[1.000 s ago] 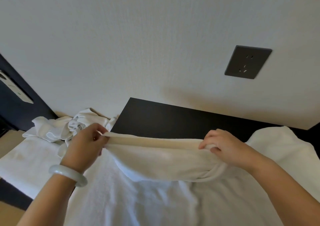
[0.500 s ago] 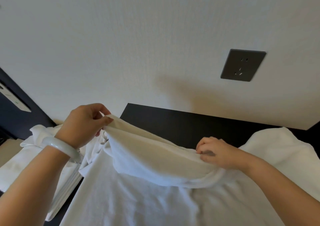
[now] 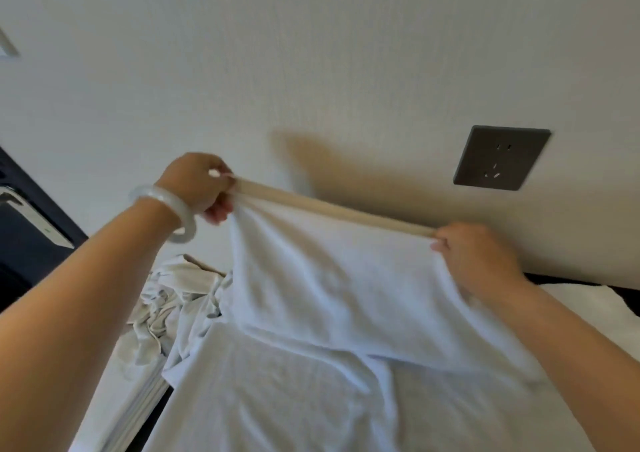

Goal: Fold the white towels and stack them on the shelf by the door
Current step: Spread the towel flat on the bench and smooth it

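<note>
A white towel (image 3: 332,278) hangs stretched between both hands in front of the wall. My left hand (image 3: 197,188), with a pale bangle on its wrist, grips the upper left corner of the hem. My right hand (image 3: 474,254) pinches the upper right corner, lower than the left. The taut top edge slopes down to the right. The towel's lower part drapes over more white cloth (image 3: 311,399) spread below.
A crumpled white towel (image 3: 166,299) lies at the left, with flat folded white cloth (image 3: 135,406) below it. A dark socket plate (image 3: 502,157) sits on the white wall. A dark surface edge (image 3: 571,280) shows at right; a dark panel (image 3: 20,243) stands far left.
Both hands have risen and spread apart, pulling the towel's top edge taut and lifting it off the dark surface. The left hand went higher than the right.
</note>
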The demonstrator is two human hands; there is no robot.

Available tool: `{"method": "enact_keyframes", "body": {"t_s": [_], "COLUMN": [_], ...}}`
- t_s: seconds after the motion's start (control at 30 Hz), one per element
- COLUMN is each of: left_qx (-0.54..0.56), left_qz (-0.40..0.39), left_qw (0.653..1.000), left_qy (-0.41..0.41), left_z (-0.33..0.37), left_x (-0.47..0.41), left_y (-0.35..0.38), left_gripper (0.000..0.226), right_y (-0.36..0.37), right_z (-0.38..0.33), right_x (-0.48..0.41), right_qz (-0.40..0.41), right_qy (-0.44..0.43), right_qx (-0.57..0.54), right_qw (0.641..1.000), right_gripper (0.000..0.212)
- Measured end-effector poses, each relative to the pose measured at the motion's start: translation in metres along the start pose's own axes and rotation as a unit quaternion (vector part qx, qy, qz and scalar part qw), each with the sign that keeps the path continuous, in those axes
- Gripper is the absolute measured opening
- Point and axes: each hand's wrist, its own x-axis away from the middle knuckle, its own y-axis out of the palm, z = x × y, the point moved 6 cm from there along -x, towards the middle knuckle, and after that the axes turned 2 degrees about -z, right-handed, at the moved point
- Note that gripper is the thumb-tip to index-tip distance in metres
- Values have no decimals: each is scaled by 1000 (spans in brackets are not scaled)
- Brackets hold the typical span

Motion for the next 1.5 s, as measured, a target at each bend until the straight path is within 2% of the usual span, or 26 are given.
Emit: {"method": "enact_keyframes", "body": {"t_s": [0.1,0.2,0.23,0.3,0.33,0.4,0.5,0.6,0.67,0.7,0.77,0.83,0.87,0.97,1.07,1.17,1.33,1.5], "left_qx": [181,229,213,126,62,-43,-109,-148,-180,-205,-252,-270,-269,-282,-311,-298,-300,-332], "left_qz": [0,0,-11,-48,-56,-50,-23,31,28,4,-48,-76,-83,-87,-101,-97,-82,-75], "left_qw": [982,972,976,991,996,995,981,967,960,955,942,939,942,943,934,939,939,930], "left_qy": [-55,-54,-42,-11,18,76,159,205,212,215,217,199,184,156,142,143,147,140], "left_z": [11,3,-4,-25,-35,-57,-95,-137,-164,-176,-193,-199,-198,-199,-199,-206,-217,-229], "left_x": [-31,-54,-57,-55,-47,-23,32,89,116,125,135,138,137,139,144,161,211,259], "left_y": [5,20,28,47,55,71,96,106,114,121,136,142,143,146,145,141,125,113], "left_gripper": [14,7,5,36,50,61,53,38,32,39,52,62,69,91,95,91,70,64], "right_y": [-17,-3,6,26,34,46,71,109,128,131,128,125,126,130,132,128,128,125], "right_z": [5,5,2,-5,-8,-14,-22,-7,19,33,45,36,29,10,9,6,-9,-24], "right_x": [-25,-31,-27,-9,4,35,81,117,127,126,118,114,115,131,143,150,191,238], "right_qz": [63,61,42,4,4,50,71,-6,-63,-83,-84,-72,-73,-63,-61,-68,-30,-32], "right_qy": [65,69,55,22,8,-28,-78,-96,-65,-31,33,55,58,37,34,41,21,10], "right_qx": [-144,-240,-246,-211,-186,-139,-94,-30,11,16,11,19,19,19,15,4,10,13], "right_qw": [985,966,967,977,982,989,990,995,996,996,996,996,996,997,997,997,999,999], "right_gripper": [16,24,29,39,44,43,40,55,67,72,84,102,105,90,87,86,73,74]}}
